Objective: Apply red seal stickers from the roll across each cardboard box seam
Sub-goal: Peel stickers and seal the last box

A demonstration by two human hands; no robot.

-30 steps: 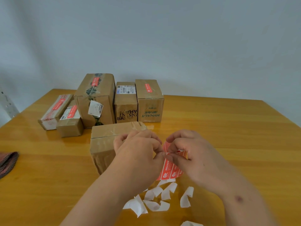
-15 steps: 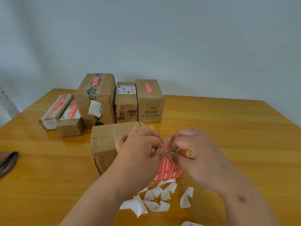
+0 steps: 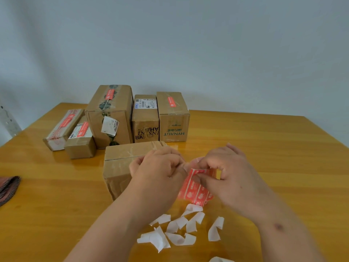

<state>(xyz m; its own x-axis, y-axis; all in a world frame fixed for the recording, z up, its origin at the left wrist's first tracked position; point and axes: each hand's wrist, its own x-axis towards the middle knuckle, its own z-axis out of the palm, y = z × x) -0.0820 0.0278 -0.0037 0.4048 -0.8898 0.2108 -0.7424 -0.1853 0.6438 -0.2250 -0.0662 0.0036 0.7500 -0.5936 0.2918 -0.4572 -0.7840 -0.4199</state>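
Observation:
A strip of red seal stickers [image 3: 196,190] hangs between my hands above the wooden table [image 3: 264,148]. My right hand [image 3: 230,176] pinches the strip's upper edge with thumb and fingers. My left hand [image 3: 160,167] has curled fingers and pinches at the strip's top left corner, partly hiding it. Just behind my left hand sits a taped cardboard box [image 3: 120,163] with no red sticker visible on its top. Several more boxes stand in a row further back; the tall box [image 3: 111,114] and the HYNAUT box [image 3: 172,118] carry red stickers on top.
Several curled white backing scraps [image 3: 179,229] lie on the table in front of me. Two low boxes with red stickers [image 3: 71,133] sit at the back left. A dark cloth item [image 3: 7,188] lies at the left edge. A wall stands behind the table.
My right hand has shifted slightly right and its fingers have worked along the strip's top edge. The strip has turned a little and hangs more to the right.

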